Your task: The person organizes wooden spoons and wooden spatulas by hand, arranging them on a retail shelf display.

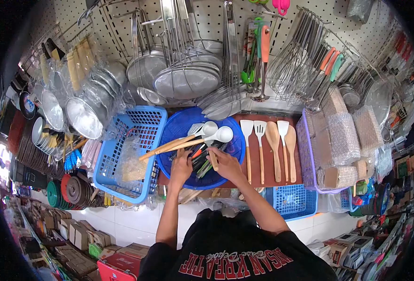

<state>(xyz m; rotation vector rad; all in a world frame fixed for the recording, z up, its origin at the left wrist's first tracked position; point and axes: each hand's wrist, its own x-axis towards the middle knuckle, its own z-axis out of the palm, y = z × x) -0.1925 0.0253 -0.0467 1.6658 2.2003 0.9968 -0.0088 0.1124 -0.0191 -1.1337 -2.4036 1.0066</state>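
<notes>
A round blue basket (pixel 238 140) holds several dark-handled utensils (pixel 204 161). Two white ladles (pixel 223 134) with wooden handles and a slotted turner (pixel 195 129) lie across its top. My left hand (pixel 182 166) reaches into the basket, its fingers bent down among the dark utensils; what they hold, if anything, is hidden. On the basket's right side my right hand (pixel 225 164) is closed around a short wooden handle (pixel 213 160). To the right, white turners (pixel 247 129) and wooden spatulas (pixel 272 136) lie side by side on the reddish-brown shelf (pixel 257 180).
A light blue basket (pixel 148 173) with plastic wrap stands left, a purple basket (pixel 305 154) of wrapped boxes right. Strainers (pixel 186 82) and whisks (pixel 291 65) hang above. A lower blue basket (pixel 293 200) is beneath the shelf.
</notes>
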